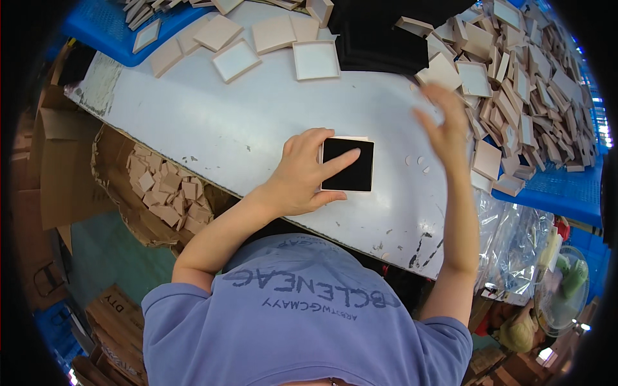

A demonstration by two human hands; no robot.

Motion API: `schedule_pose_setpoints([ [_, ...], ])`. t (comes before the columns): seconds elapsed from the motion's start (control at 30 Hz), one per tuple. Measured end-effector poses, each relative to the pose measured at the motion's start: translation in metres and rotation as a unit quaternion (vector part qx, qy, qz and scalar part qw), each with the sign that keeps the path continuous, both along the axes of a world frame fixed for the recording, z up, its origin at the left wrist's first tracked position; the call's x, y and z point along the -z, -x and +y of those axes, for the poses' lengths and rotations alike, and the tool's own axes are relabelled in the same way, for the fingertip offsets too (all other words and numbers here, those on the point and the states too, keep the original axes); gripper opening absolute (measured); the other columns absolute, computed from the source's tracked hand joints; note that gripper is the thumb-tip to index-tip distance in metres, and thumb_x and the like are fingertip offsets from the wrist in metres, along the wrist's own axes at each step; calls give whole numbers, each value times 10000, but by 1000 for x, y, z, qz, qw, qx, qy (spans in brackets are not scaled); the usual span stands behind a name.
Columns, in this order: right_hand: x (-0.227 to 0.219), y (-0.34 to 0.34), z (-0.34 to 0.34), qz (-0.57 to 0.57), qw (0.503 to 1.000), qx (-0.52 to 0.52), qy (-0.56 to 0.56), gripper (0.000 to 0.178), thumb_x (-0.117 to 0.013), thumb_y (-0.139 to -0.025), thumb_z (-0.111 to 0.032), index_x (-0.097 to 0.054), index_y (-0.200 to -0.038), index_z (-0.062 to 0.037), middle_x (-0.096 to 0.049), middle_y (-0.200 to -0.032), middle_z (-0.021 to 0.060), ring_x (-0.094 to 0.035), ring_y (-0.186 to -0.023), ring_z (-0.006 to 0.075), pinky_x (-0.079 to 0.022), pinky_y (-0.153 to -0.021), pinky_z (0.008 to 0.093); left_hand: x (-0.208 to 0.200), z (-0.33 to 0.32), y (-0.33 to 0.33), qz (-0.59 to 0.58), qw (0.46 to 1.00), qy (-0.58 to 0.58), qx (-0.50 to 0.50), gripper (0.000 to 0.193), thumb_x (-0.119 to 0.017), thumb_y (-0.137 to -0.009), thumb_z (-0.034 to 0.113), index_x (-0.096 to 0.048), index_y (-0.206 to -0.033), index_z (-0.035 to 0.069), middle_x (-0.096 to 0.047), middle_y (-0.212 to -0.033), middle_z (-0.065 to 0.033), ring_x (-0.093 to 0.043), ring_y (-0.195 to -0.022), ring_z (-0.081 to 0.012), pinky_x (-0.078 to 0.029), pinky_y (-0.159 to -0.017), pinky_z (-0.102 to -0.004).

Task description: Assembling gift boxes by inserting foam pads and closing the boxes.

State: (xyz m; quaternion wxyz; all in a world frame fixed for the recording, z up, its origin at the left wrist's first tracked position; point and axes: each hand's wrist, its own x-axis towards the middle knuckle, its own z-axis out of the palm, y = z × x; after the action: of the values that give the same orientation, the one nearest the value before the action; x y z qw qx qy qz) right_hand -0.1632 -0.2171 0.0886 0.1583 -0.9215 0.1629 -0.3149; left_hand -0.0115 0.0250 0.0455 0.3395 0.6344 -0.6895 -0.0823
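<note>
A small shallow pale-pink square box [347, 190] lies on the table with a black pad [360, 172] filling its inside. My left hand [297, 170] holds it from the left side, thumb at the near edge and fingers at the far one, while the index finger rests on the pad. To the right and farther off, my right hand [449, 125] is lifted and blurred by motion. Its thumb and fingers are apart, and nothing shows between them. A stack of black pads [383, 48] sits just beyond it, beside loose box pieces.
A heap of pale box pieces [515, 96] fills a blue crate [560, 190] at right. Several open box pieces [317, 61] lie along the table's far side, beside another blue crate [96, 32]. A carton [119, 212] with more pieces stands left; clear plastic bags [512, 238] lie right.
</note>
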Motion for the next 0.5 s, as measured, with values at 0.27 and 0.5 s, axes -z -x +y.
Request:
schedule_pose_setpoints([
  [0.27,39,-5,-80,168,947,261,86,849,-781,-594,-270,-381,-1314,-63,-444,-1286,178,-420,-1168,347,-308,-981,479,8,-1,6,59,998,12,8,589,-731,-689,277,-541,-1231,148,-319,-1342,-237,-339,-1214,-391,-275,-968,-476],
  [0.5,53,30,-12,-1,989,128,-68,792,-747,-621,-295,-414,-1282,-13,-507,-1179,204,-467,-1081,356,-325,-944,472,1,-1,7,-8,999,-10,40,445,-705,-715,161,-604,-1136,263,-295,-1391,-202,-314,-1229,-412,-270,-953,-497],
])
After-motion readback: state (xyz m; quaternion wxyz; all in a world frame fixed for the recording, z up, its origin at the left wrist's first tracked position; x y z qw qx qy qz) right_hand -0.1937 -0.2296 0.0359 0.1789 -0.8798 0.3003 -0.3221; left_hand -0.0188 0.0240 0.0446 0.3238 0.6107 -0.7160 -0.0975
